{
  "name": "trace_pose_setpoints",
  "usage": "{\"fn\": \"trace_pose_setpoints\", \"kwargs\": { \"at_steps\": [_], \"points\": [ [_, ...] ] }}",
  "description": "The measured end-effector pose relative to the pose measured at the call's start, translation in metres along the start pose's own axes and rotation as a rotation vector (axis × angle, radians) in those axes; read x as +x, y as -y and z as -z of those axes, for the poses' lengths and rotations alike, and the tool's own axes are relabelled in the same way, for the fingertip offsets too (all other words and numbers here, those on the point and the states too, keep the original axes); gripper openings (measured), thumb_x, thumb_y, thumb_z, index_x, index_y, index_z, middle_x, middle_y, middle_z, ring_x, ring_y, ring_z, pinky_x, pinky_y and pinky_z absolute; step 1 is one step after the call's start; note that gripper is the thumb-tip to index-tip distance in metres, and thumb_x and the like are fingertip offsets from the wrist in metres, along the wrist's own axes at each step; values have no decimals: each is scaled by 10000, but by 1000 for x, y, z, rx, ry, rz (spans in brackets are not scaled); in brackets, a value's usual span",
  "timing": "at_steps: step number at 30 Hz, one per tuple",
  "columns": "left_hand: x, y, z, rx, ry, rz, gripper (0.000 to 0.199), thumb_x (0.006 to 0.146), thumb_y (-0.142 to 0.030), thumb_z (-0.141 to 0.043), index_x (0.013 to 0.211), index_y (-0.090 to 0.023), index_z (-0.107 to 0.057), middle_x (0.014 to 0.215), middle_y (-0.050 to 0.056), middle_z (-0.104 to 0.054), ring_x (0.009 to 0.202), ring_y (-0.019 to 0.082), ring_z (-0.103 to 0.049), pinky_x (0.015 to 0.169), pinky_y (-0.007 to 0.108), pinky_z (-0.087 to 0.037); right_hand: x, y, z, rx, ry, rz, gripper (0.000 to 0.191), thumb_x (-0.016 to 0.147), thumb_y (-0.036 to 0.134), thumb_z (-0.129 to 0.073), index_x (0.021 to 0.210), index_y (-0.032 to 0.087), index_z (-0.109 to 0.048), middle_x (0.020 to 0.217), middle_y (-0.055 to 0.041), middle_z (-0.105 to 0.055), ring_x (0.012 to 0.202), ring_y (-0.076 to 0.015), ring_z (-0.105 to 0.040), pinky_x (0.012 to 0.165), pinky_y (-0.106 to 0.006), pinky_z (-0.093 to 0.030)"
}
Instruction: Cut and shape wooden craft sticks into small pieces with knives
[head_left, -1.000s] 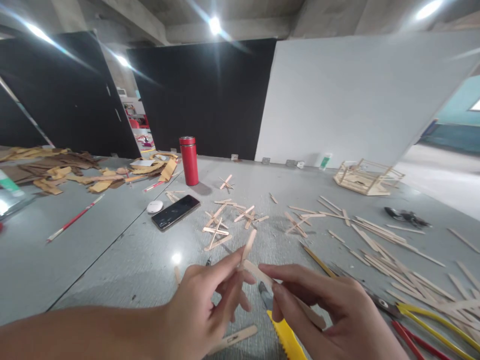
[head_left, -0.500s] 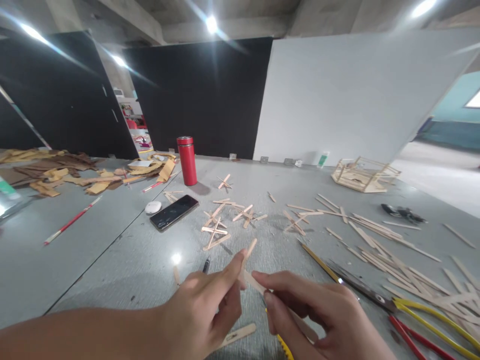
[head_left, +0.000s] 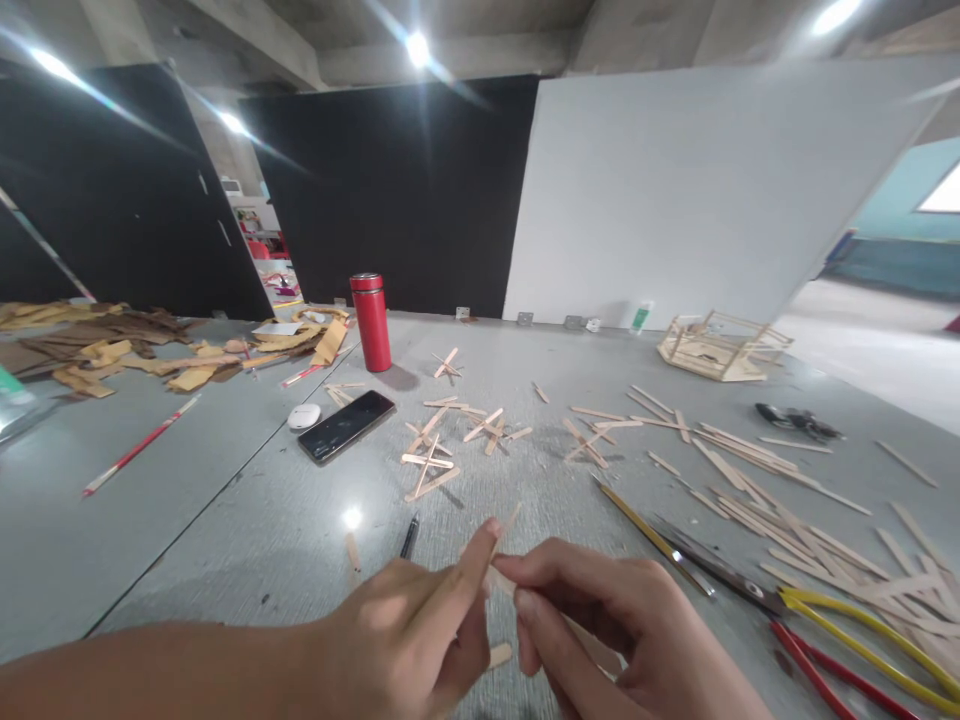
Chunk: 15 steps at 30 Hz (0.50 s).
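Note:
My left hand [head_left: 420, 620] is closed on a wooden craft stick [head_left: 514, 517], whose thin end pokes up past the fingertips. Against it, my right hand [head_left: 622, 620] pinches a second craft stick [head_left: 501, 580], and the fingertips of both hands nearly meet. Where the two sticks come together is mostly covered by fingers. On the table under my hands, the end of another stick [head_left: 499, 656] shows. A black pen [head_left: 409, 537] lies just beyond my left hand. Small crossed-stick pieces [head_left: 429, 462] stand on the table ahead.
Scissors [head_left: 765, 595] with red and yellow handles and a slim gold tool [head_left: 637, 520] lie at right, near many loose sticks [head_left: 810, 530]. A phone [head_left: 346, 425], white case [head_left: 304, 416] and red flask [head_left: 372, 325] stand left of centre. A stick frame [head_left: 720, 350] sits far right.
My right hand has moved left and slightly up, closer to my left fingertips. The stick in my left hand now shows more edge-on, and less of the stick on the table is visible.

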<state>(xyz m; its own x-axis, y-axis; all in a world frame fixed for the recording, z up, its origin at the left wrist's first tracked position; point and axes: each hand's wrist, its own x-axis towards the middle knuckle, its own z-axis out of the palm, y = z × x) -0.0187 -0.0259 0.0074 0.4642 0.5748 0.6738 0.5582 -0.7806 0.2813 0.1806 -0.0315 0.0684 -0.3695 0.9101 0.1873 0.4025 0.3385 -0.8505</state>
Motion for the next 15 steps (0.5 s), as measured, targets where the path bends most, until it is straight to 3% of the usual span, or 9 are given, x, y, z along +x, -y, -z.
{"fn": "trace_pose_setpoints", "kwargs": {
  "at_steps": [5,7,10,13,15],
  "points": [
    [5,-2,0,-93,-98,56,802,959,-47,-579,1647,-298,-253,797,-17,-792,580,171,-732,631,298,-613,1,-2,-2,83,39,-48,208,1007,360,-533,1039,239,-700,689,25,-681,490,-103,-565,441,-208,-428],
    [9,-4,2,-214,-67,142,707,980,-105,-588,1613,-279,-326,845,0,-802,634,179,-750,663,311,-620,2,-5,0,64,21,-48,201,1010,377,-532,1048,245,-680,685,31,-685,487,-105,-566,454,-219,-426],
    [18,-5,6,-556,14,403,482,1023,-266,-586,1491,-187,-499,927,62,-822,739,196,-773,672,309,-621,4,-11,6,-1,10,-67,188,1021,386,-514,1013,256,-650,705,26,-711,521,-120,-587,511,-240,-456],
    [25,-4,10,-807,21,685,271,990,-401,-675,1131,-176,-729,854,66,-813,786,205,-773,695,291,-608,7,-16,12,-52,67,-120,207,1035,382,-514,919,260,-635,709,26,-727,519,-122,-588,490,-244,-409],
    [29,-3,10,-895,43,772,235,938,-413,-748,937,-178,-759,817,55,-799,799,207,-765,742,298,-601,10,-19,13,-67,105,-115,211,1037,352,-521,889,256,-636,708,25,-733,516,-119,-590,481,-242,-391]
  ]
}}
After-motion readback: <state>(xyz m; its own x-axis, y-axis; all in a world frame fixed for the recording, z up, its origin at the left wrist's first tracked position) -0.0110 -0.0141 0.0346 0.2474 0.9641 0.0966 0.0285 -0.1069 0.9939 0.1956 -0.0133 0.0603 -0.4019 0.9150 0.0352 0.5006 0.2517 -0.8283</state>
